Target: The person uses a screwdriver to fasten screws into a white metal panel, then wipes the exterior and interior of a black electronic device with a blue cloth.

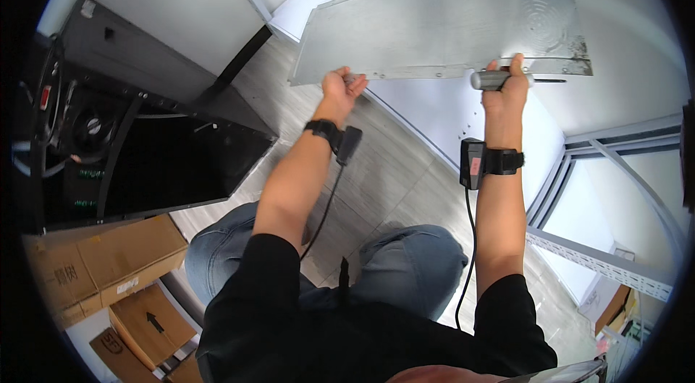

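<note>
A large grey sheet-metal panel (pixel 427 24) is held out in front of me over a white tabletop. My left hand (pixel 339 95) is closed on its near edge, towards the left end. At the right end of that edge is my right hand (pixel 510 90), wrapped round a screwdriver (pixel 491 80) with a grey handle, its thin dark shaft pointing right. The fingertips of this hand also reach the panel's edge. Pressed-in rings mark the panel near its right end, and a dark worn patch shows at its corner.
Several small screws lie on the white tabletop (pixel 441 111). To the left stands an open black equipment cabinet (pixel 174 166). Cardboard boxes (pixel 119 260) are stacked at the lower left. A metal rack frame (pixel 604 260) stands at the right. Cables hang from both wrist-worn devices.
</note>
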`<state>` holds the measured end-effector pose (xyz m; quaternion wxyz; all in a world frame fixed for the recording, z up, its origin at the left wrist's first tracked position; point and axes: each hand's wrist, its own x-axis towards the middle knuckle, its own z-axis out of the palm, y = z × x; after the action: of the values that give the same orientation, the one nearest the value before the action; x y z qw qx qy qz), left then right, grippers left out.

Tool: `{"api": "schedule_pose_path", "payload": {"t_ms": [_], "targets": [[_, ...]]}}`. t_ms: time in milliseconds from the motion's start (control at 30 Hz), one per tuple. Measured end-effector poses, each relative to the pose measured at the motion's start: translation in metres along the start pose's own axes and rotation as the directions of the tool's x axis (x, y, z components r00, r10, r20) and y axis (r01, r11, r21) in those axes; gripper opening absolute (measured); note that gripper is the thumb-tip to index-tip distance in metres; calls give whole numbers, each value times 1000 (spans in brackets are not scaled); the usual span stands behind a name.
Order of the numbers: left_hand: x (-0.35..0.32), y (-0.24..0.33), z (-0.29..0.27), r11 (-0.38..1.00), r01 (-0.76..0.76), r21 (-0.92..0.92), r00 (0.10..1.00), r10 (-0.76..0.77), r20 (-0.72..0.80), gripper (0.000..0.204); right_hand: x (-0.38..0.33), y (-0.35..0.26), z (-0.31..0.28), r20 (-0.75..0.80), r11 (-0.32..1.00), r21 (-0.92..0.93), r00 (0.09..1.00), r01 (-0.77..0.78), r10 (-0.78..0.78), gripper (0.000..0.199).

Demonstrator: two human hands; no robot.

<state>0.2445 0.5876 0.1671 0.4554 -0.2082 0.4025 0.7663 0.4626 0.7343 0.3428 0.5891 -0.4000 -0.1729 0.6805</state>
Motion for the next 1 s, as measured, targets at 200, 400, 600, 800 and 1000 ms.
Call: {"api": "schedule_pose_path", "payload": {"t_ms": [200, 400, 600, 800, 1000], "targets": [[46, 18, 24, 982, -21, 190, 999, 29, -40, 12, 11, 17, -22, -99, 987, -22, 983, -158, 155, 21], [99, 27, 47, 952, -37, 303, 999, 29, 31, 21, 29, 47, -67, -244, 984, 41, 953, -176, 181, 15], [127, 24, 78, 914, 10, 406, 999, 5, -37, 18, 45, 88, -112, -322, 948, 146, 893, -281, 315, 14], [170, 11, 71, 944, -52, 325, 998, 63, -23, 16, 71, 121, -103, -389, 953, 228, 879, -200, 277, 13], [172, -15, 69, 938, -124, 323, 989, 143, -37, 16, 103, 141, -106, -458, 954, 243, 846, -175, 272, 16]]}}
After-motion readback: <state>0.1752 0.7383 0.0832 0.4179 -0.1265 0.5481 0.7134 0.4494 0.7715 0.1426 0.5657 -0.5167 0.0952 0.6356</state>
